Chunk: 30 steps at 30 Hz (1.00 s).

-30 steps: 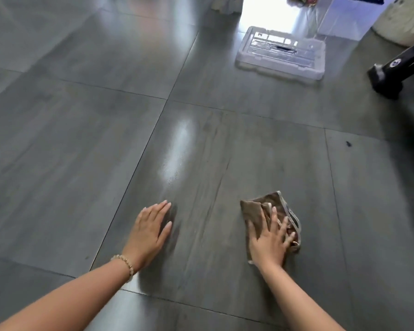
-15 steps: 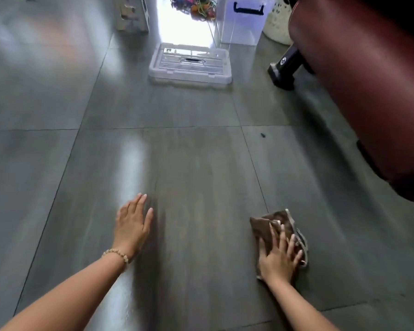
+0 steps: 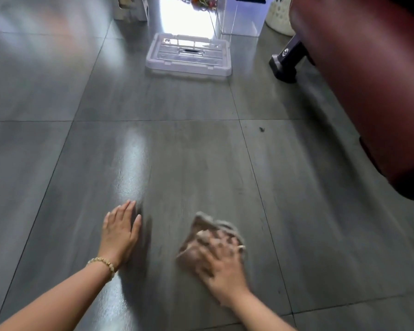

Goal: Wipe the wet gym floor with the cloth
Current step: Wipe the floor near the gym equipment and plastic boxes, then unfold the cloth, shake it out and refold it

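A crumpled brown cloth lies on the grey tiled floor in front of me. My right hand presses down on it with fingers spread; the hand and cloth are blurred by motion. My left hand, with a bead bracelet on the wrist, rests flat on the floor to the left of the cloth, fingers straight. A shiny wet streak runs along the tile ahead of the left hand.
A clear plastic lid lies on the floor ahead. Behind it stand a clear bin and a white basket. A dark red padded bench with a black foot fills the right side. A small dark speck lies nearby.
My right hand has slid the cloth leftward, closer to my left hand, and is now blurred. The left hand stays flat on the floor. My view has shifted slightly.
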Motion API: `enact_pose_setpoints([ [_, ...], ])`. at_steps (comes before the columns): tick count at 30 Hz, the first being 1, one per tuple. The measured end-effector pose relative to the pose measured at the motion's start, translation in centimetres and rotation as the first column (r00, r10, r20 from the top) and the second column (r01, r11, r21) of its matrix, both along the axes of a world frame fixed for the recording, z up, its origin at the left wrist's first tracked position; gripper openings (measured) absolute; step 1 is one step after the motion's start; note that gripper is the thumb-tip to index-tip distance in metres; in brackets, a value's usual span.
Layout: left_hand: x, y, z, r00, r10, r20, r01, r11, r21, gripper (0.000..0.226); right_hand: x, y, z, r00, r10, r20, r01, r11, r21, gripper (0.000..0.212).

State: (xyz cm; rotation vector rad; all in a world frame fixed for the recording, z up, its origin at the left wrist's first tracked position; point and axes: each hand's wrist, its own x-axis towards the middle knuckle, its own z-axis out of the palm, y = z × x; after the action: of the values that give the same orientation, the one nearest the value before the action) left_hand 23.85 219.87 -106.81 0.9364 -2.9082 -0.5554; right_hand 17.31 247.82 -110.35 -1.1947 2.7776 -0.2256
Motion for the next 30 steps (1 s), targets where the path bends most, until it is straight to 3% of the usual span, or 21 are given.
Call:
enact_pose_setpoints([
  [2,0.4,0.2,0.1,1.0,-0.028,-0.004,0.028,1.0,-0.004,0.075,-4.3,4.0,0.5,0.944,-0.326,0.051,0.325,0.945,0.015,0.064],
  [4,1.0,0.1,0.2,0.999,-0.044,-0.01,0.044,0.999,-0.017,0.074,-7.5,4.9,1.6,0.813,-0.576,0.09,0.573,0.817,0.059,0.08],
  [6,1.5,0.3,0.4,1.0,-0.03,-0.01,0.029,0.999,-0.013,0.075,-9.0,2.3,2.7,0.662,-0.729,0.171,0.731,0.679,0.065,0.081],
  [7,1.8,0.5,0.4,1.0,-0.017,-0.007,0.017,1.0,-0.006,0.075,-9.1,0.1,3.2,0.642,-0.736,0.215,0.746,0.664,0.046,0.084],
  [9,2.1,1.0,0.3,1.0,0.007,0.0,-0.007,1.0,0.015,0.075,-8.0,-5.3,3.2,0.774,-0.577,0.261,0.593,0.805,0.022,0.092],
  [11,1.9,1.2,0.3,1.0,0.02,-0.005,-0.019,0.999,0.029,0.075,-5.1,-10.3,2.7,0.912,-0.27,0.31,0.269,0.962,0.047,0.089],
  [13,1.6,1.5,0.7,0.999,0.032,-0.029,-0.03,0.998,0.055,0.074,-2.0,-12.6,2.7,0.946,0.006,0.323,-0.033,0.997,0.076,0.076],
  [14,1.5,1.7,0.8,0.999,0.022,-0.046,-0.019,0.997,0.073,0.074,-1.2,-12.7,3.0,0.959,0.062,0.277,-0.086,0.993,0.076,0.068],
  [16,0.8,2.2,1.1,0.995,-0.064,-0.08,0.073,0.99,0.117,0.072,-1.9,-11.3,3.1,0.963,0.089,0.255,-0.091,0.996,-0.002,0.069],
  [18,-0.3,2.7,1.2,0.983,-0.148,-0.11,0.165,0.972,0.169,0.069,-3.8,-9.5,3.9,0.906,0.069,0.418,-0.041,0.996,-0.075,0.077],
  [20,-1.8,3.4,1.4,0.978,-0.163,-0.133,0.189,0.958,0.214,0.06,-5.8,-8.1,5.2,0.877,-0.032,0.48,0.119,0.981,-0.153,0.073],
  [24,-4.7,3.8,1.9,0.995,-0.091,-0.033,0.097,0.952,0.289,0.04,-7.5,-6.7,6.0,0.856,-0.174,0.487,0.225,0.973,-0.046,0.032],
  [30,-6.4,2.3,1.8,0.911,-0.399,0.103,0.383,0.913,0.142,0.036,-6.8,-6.1,6.7,0.873,-0.235,0.428,0.246,0.969,0.03,0.031],
])
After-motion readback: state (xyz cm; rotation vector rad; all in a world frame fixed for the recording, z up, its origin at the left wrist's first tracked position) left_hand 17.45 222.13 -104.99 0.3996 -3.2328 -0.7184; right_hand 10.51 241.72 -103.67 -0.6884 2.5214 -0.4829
